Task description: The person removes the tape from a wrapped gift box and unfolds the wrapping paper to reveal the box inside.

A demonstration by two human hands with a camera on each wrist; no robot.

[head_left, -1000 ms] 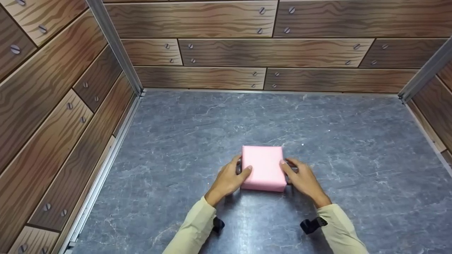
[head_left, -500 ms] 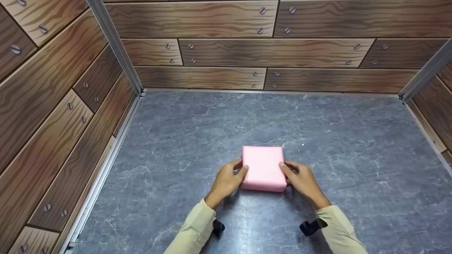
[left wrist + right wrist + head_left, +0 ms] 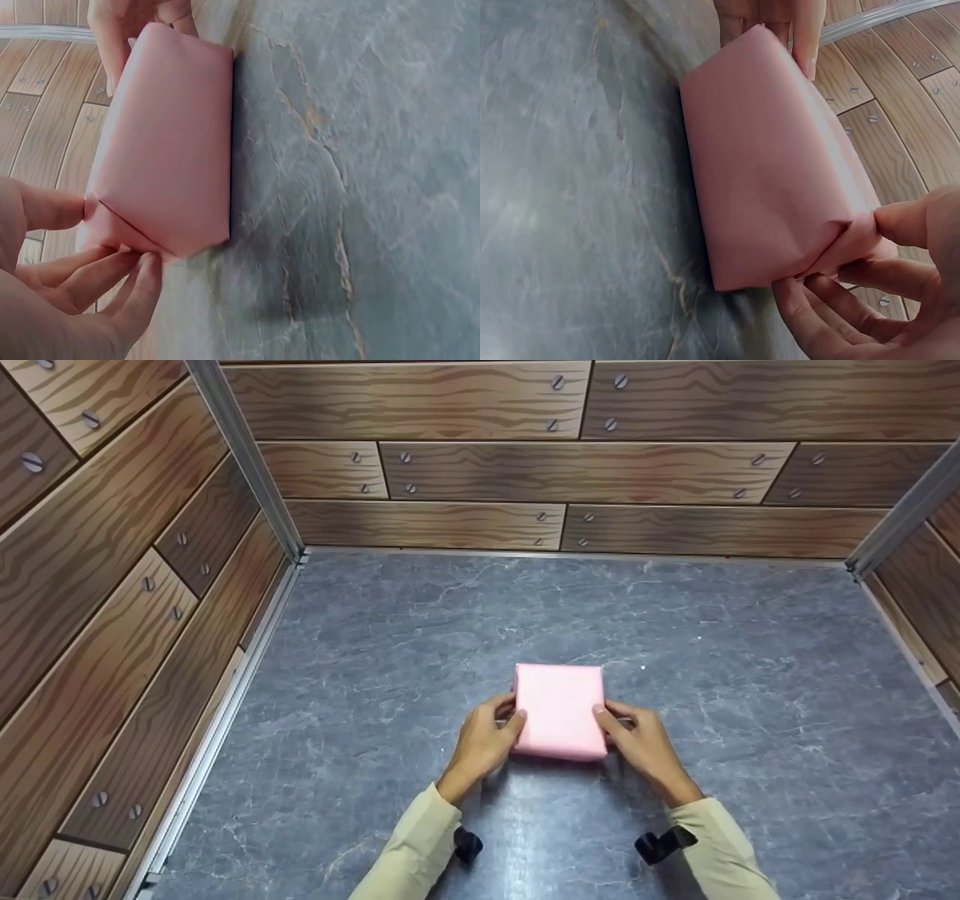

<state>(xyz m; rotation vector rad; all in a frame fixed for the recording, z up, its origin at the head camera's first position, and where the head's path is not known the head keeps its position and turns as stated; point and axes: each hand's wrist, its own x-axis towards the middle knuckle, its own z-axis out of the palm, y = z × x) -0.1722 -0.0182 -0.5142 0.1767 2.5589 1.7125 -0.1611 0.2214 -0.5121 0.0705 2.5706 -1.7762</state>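
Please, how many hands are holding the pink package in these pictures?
2: the left hand grips the left side of the pink package, and the right hand grips its right side. No other hand is visible.

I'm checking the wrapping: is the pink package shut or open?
Looks shut: the pink package has an unbroken top and creased folds at both ends. Underside hidden: cannot tell there.

Room beyond the pink box [image 3: 560, 709] to the plank wall [image 3: 480, 472] — left grip [image 3: 481, 741] and right grip [image 3: 646, 744] block its sides.
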